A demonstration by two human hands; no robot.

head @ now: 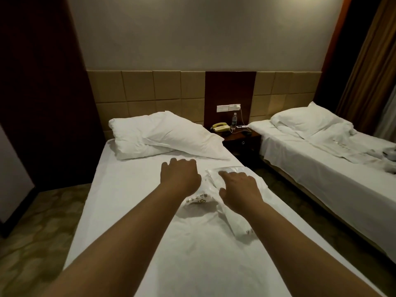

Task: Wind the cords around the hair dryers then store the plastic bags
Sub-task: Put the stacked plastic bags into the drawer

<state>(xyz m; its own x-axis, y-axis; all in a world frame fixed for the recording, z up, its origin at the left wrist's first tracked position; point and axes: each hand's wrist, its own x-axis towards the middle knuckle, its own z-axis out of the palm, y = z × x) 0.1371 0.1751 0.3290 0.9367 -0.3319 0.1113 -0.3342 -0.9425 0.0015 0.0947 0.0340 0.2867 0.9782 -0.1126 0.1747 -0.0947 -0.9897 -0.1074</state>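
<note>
White plastic bags (211, 195) with printed characters lie flat on the near bed (132, 211), with one bag corner (240, 229) trailing toward me. My right hand (237, 187) rests on the bags, fingers spread and pointing away. My left hand (181, 174) reaches over the sheet just left of the bags, fingers bent downward and holding nothing. A grey object that may be a hair dryer (390, 154) lies on the far bed at the right edge of view, partly cut off.
Two white pillows (162, 136) sit at the head of the near bed. A dark nightstand (240, 136) between the beds carries a telephone (219, 126), a water bottle (234, 121) and a charging cable. The second bed (321, 159) stands to the right across a narrow aisle.
</note>
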